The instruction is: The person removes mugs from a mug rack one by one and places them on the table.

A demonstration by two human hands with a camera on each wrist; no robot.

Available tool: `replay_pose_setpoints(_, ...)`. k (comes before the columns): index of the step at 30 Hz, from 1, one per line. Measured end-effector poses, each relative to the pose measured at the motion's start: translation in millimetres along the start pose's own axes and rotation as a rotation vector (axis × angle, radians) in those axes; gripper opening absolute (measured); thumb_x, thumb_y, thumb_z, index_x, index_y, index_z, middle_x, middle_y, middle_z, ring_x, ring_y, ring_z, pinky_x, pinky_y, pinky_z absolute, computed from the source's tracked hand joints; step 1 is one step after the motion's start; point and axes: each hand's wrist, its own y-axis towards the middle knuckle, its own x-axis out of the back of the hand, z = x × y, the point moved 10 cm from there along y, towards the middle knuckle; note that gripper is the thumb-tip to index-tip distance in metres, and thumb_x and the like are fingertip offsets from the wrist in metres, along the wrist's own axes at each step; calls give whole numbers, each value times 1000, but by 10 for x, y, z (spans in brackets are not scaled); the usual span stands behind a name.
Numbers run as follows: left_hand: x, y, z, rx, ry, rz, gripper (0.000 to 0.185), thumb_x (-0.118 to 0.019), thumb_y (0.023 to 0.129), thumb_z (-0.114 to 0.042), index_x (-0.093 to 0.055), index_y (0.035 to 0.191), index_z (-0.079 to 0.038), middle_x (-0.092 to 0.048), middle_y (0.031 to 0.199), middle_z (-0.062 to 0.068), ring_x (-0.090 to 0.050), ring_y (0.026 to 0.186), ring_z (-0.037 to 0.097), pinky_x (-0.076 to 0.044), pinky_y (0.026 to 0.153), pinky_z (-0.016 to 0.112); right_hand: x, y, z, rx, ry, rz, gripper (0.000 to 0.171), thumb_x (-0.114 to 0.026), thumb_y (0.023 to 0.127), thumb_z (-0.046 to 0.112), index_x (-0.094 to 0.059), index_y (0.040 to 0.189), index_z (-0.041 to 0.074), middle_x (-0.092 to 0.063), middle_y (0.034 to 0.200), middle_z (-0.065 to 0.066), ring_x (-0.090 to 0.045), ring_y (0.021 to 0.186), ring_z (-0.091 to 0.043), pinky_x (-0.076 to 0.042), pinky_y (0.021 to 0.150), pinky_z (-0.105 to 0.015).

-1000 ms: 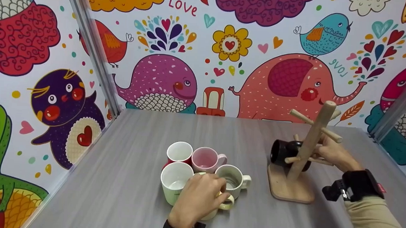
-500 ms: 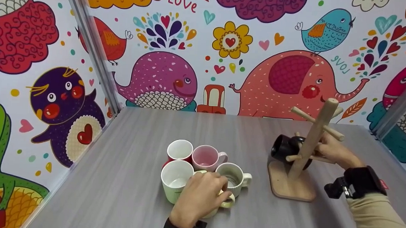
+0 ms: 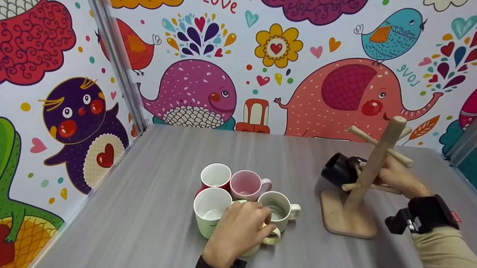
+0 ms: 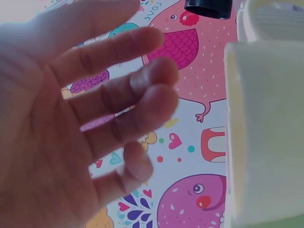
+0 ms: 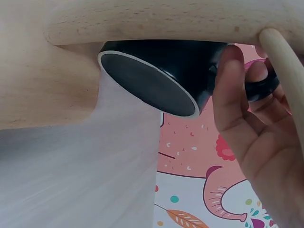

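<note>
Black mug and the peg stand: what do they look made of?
Black mug: likely glazed ceramic, going by its smooth dark wall, pale unglazed-looking foot ring and flat base; the right hand grips its handle. Wooden mug stand: pale unfinished-looking wood, probably beech, with fine flecked grain showing in the right wrist view and a matte surface.

I see a grey wood-grain worktop, walled on three sides by cartoon-print panels: purple whale, pink elephant, blue bird, dark penguin. Metal corner posts join the panels. A red mug, a pink mug, a white mug and a ribbed white mug stand clustered, touching one another.
</note>
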Motion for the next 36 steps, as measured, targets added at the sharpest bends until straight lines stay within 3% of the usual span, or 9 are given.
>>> replay_pose_setpoints(7,5,8,10,7,-22,-1,13,-68,76,-32,-63,69,-21,-51,62,-11,-56,61,12,-41,56,28,30,-18,-40,-27,92,3,29,-51,93,21,-51,101,-7,-57,70,1,-56,63,-11,-48,59,-26)
replay_pose_setpoints(12,3,7,22,16,-42,11,12,-68,76,-31,-64,70,-21,-51,62,-11,-56,61,12,-40,55,27,68,-32,-114,-50,147,-12,18,-48,95,17,-53,98,0,-52,69,1,-52,61,-11,-47,58,-26)
replay_pose_setpoints(17,2,9,25,16,-46,23,13,-67,77,-31,-64,71,-20,-51,62,-12,-55,61,10,-40,54,26,109,-70,-261,-114,244,-21,13,-39,97,15,-49,102,8,-51,83,-2,-55,70,-11,-49,64,-27)
replay_pose_setpoints(19,7,12,25,17,-45,20,12,-67,77,-30,-63,71,-20,-50,62,-12,-55,60,9,-39,54,26,115,-99,-328,-140,309,-28,16,-39,98,21,-51,99,10,-49,83,-2,-54,71,-11,-49,65,-28)
replay_pose_setpoints(22,18,13,23,18,-40,9,11,-67,76,-29,-63,70,-20,-50,62,-12,-54,61,9,-40,55,26,134,-136,-393,-141,435,-78,25,-45,96,26,-55,79,10,-45,69,-1,-50,64,-12,-46,60,-27)
replay_pose_setpoints(26,28,13,20,15,-33,-1,10,-67,75,-28,-63,69,-21,-51,62,-12,-55,61,9,-40,56,26,126,-203,-490,-178,621,-139,38,-52,92,29,-47,61,9,-38,58,-1,-46,58,-13,-42,58,-27)
replay_pose_setpoints(32,28,4,31,22,-31,9,11,-67,76,-29,-63,69,-21,-51,62,-11,-55,61,10,-40,54,27,100,-315,-640,-270,768,-227,46,-54,89,38,-37,57,10,-23,58,-4,-37,50,-11,-37,55,-29)
replay_pose_setpoints(36,29,1,30,22,-18,12,14,-66,77,-32,-62,69,-21,-50,62,-11,-55,60,11,-40,54,27,116,-363,-690,-288,776,-303,48,-55,87,41,-35,56,11,-18,59,-5,-37,48,-11,-46,59,-30)
